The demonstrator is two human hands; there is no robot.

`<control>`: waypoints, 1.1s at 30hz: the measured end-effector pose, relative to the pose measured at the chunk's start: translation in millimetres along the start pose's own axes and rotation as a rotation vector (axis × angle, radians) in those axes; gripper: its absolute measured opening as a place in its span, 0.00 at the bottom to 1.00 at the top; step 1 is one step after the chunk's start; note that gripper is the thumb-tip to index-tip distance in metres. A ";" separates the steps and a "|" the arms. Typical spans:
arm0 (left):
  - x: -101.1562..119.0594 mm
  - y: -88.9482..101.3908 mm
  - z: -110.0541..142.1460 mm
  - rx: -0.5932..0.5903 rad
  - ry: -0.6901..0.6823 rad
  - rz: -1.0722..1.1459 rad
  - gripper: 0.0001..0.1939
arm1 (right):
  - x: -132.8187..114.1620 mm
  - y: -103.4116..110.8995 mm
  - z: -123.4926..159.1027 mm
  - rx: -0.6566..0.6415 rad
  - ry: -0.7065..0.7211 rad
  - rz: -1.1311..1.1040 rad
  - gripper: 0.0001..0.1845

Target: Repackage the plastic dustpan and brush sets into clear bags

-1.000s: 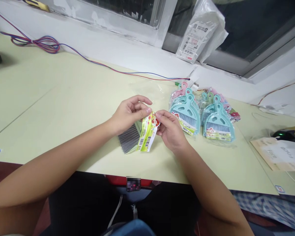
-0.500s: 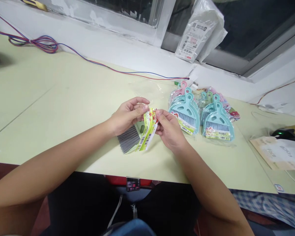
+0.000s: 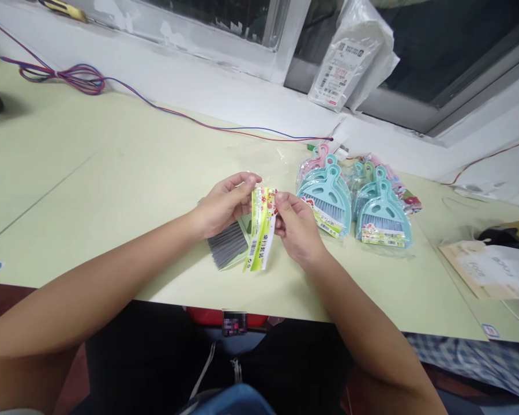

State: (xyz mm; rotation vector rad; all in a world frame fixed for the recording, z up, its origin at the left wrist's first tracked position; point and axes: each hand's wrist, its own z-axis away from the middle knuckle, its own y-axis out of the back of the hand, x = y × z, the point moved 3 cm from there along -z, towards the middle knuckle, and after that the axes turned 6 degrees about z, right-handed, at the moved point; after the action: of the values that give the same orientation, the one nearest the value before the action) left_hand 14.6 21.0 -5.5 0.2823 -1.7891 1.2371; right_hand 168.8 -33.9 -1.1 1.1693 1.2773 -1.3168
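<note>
A folded printed paper card (image 3: 262, 233), yellow-green and white with red flowers, hangs in front of me. My right hand (image 3: 300, 227) pinches its upper right edge between thumb and fingers. Close by the card's upper left corner is my left hand (image 3: 225, 204), its thumb and fingers loosely curled and parted, the thumb off the paper. The lower fingers of that hand are partly hidden near the card. Behind the card and below my left hand, a grey-bristled brush (image 3: 228, 245) lies on a light green dustpan (image 3: 237, 262) on the table.
Bagged blue dustpan-and-brush sets (image 3: 328, 190) lie in two overlapping groups at right, beside another front set (image 3: 383, 216). Clear plastic film (image 3: 263, 155) lies behind my hands. A red-blue cable (image 3: 155, 106) runs along the wall. A paper bag (image 3: 480, 268) sits far right.
The card has swung more upright and shifted slightly right, showing more of its front. My left thumb has come off its upper left corner. My right hand keeps its pinch.
</note>
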 end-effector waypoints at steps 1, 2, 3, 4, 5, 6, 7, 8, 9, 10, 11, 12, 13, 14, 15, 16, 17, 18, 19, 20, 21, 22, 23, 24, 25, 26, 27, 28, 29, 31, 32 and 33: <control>-1.2 -0.1 0.2 -0.022 0.011 -0.007 0.26 | 0.0 1.0 -0.6 0.021 0.030 0.001 0.30; -2.7 -0.4 0.4 -0.053 0.029 -0.015 0.27 | -0.3 2.1 -1.1 0.045 0.064 0.005 0.30; -4.3 -0.7 0.8 -0.083 0.053 -0.026 0.27 | -0.8 3.2 -1.5 0.070 0.098 0.016 0.29; -5.7 -0.8 1.3 -0.104 0.074 -0.037 0.26 | -1.6 4.0 -1.7 0.091 0.128 0.033 0.29; -6.8 -0.7 1.7 -0.108 0.089 -0.048 0.25 | -2.5 4.5 -1.8 0.106 0.152 0.050 0.28; -7.4 -0.3 2.0 -0.097 0.097 -0.054 0.22 | -3.3 4.6 -1.8 0.112 0.167 0.064 0.29; -7.5 0.1 2.2 -0.080 0.097 -0.054 0.20 | -3.8 4.3 -1.7 0.109 0.170 0.070 0.29; -7.3 0.5 2.2 -0.064 0.094 -0.047 0.18 | -3.9 3.8 -1.7 0.099 0.161 0.066 0.29; -7.0 0.5 2.1 -0.057 0.088 -0.034 0.17 | -3.5 3.2 -1.6 0.088 0.144 0.054 0.30; -6.4 0.4 1.9 -0.060 0.082 -0.019 0.17 | -2.7 2.8 -1.6 0.075 0.123 0.039 0.30; -5.9 0.1 1.6 -0.069 0.077 -0.008 0.17 | -1.7 2.5 -1.7 0.065 0.100 0.023 0.30; -5.3 -0.1 1.4 -0.079 0.069 -0.004 0.18 | -0.5 2.5 -1.8 0.059 0.078 0.009 0.29; -4.7 -0.1 1.3 -0.086 0.062 -0.007 0.18 | 0.7 2.9 -2.0 0.057 0.059 -0.002 0.29; -4.3 0.0 1.3 -0.094 0.057 -0.019 0.19 | 1.8 3.4 -2.3 0.061 0.045 -0.008 0.29; -3.9 0.3 1.5 -0.097 0.054 -0.036 0.20 | 2.7 4.3 -2.7 0.070 0.037 -0.008 0.29; -3.6 0.7 1.8 -0.099 0.052 -0.058 0.21 | 3.2 5.2 -3.1 0.086 0.038 -0.005 0.29; -3.4 1.0 2.4 -0.101 0.056 -0.087 0.22 | 3.3 6.4 -3.6 0.106 0.045 0.002 0.29; -3.5 1.3 3.0 -0.108 0.070 -0.125 0.22 | 3.1 7.6 -4.1 0.130 0.058 0.008 0.29; -3.9 1.3 3.7 -0.120 0.094 -0.171 0.21 | 2.5 8.8 -4.7 0.154 0.074 0.012 0.29; -4.4 1.2 4.4 -0.134 0.122 -0.215 0.19 | 1.8 10.1 -5.2 0.177 0.088 0.011 0.28; -5.0 0.9 4.9 -0.152 0.149 -0.257 0.17 | 1.0 11.6 -5.9 0.200 0.099 0.007 0.28; -5.7 0.5 5.3 -0.175 0.174 -0.292 0.15 | 0.0 13.1 -6.5 0.221 0.105 0.002 0.28; -6.5 0.1 5.5 -0.198 0.191 -0.320 0.14 | -1.0 14.8 -7.1 0.242 0.108 -0.004 0.28; -7.0 -0.2 5.4 -0.219 0.195 -0.341 0.12 | -2.1 16.5 -7.7 0.261 0.105 -0.009 0.28; -7.5 -0.5 5.2 -0.238 0.189 -0.356 0.11 | -3.3 18.4 -8.3 0.280 0.100 -0.012 0.29; -7.9 -0.5 5.1 -0.257 0.180 -0.372 0.10 | -4.6 20.2 -8.8 0.298 0.093 -0.014 0.29; -8.3 -0.5 5.0 -0.276 0.172 -0.387 0.09 | -5.8 22.0 -9.3 0.313 0.086 -0.014 0.29; -8.5 -0.4 5.3 -0.299 0.167 -0.400 0.09 | -6.9 23.8 -9.8 0.325 0.079 -0.014 0.29; -8.5 -0.3 5.8 -0.328 0.166 -0.412 0.08 | -7.8 25.4 -10.3 0.336 0.073 -0.013 0.29; -8.2 -0.1 7.8 -0.399 0.185 -0.445 0.08 | -9.1 28.5 -11.5 0.352 0.065 -0.008 0.30; -7.9 0.2 9.0 -0.434 0.200 -0.464 0.09 | -9.4 29.8 -12.0 0.358 0.062 -0.006 0.30; -7.5 0.6 10.2 -0.461 0.212 -0.481 0.09 | -9.5 31.0 -12.6 0.364 0.059 -0.007 0.31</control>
State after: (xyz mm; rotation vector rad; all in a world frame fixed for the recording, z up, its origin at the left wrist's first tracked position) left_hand 12.9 10.7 -12.5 0.2802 -1.6382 0.4819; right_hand 201.0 -22.2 4.7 1.4632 1.1110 -1.5739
